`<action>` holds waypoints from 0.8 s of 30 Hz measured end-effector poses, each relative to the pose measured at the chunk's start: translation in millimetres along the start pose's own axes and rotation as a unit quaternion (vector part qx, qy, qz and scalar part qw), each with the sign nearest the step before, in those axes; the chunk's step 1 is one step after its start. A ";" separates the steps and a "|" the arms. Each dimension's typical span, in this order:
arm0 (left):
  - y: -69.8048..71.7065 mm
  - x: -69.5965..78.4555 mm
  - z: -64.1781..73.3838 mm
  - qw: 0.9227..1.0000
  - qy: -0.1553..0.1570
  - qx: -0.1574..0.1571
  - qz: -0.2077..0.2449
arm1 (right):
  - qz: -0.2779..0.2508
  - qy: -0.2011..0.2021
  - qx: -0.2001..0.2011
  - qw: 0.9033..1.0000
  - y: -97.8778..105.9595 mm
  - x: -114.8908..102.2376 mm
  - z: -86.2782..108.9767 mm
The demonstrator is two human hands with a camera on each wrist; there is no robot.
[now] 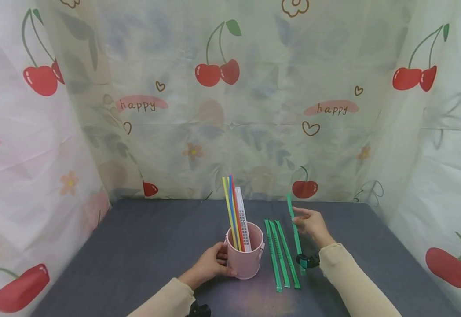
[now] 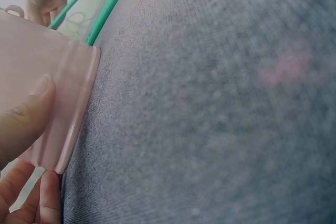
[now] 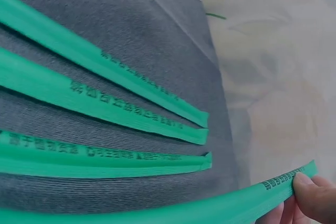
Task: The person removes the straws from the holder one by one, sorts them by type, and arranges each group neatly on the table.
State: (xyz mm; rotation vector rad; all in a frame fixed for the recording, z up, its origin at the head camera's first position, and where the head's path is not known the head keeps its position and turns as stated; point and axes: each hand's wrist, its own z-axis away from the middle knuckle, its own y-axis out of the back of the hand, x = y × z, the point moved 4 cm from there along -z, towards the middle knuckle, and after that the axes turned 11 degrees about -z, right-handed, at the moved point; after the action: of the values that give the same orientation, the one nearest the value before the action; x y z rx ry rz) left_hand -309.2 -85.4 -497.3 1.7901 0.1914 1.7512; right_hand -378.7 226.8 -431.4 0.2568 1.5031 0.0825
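Note:
My left hand [image 1: 210, 265] grips the side of a small pink bucket [image 1: 245, 265], its thumb across the wall in the left wrist view. Yellow, blue and red straws [image 1: 235, 220] and white wrapped straws [image 1: 243, 218] stand upright in the bucket, leaning left. On the right, my right hand [image 1: 311, 225] pinches a green wrapped straw [image 3: 210, 208] between thumb and fingers. Its far end is raised beyond the fingers in the head view. Left of that hand, three more green wrapped straws [image 3: 105, 103] lie side by side on the dark table, pointing away from me.
The dark grey table [image 1: 167, 233] ends at a printed cloth backdrop [image 1: 254, 145], which also rises on both sides. The flat green straws lie just right of the bucket. A dark band [image 1: 309, 261] circles my right wrist.

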 end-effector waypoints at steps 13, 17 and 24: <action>-1.6 -0.9 -0.5 1.000 -0.007 0.003 0.003 | 0.021 -0.026 -0.038 0.999 -8.4 23.0 1.5; -1.4 -0.7 -0.6 1.000 -0.007 0.003 0.002 | 0.032 -0.031 -0.036 0.998 -10.2 25.6 2.8; -0.1 -0.1 -1.0 1.000 -0.004 0.003 0.002 | 0.042 -0.045 -0.032 0.998 -14.3 34.2 -0.8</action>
State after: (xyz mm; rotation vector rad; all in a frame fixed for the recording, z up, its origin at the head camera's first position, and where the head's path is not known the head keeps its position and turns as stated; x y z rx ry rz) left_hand -310.1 -85.1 -497.5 1.8028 0.1899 1.7464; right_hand -378.5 220.3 -467.9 0.2689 1.3971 0.1840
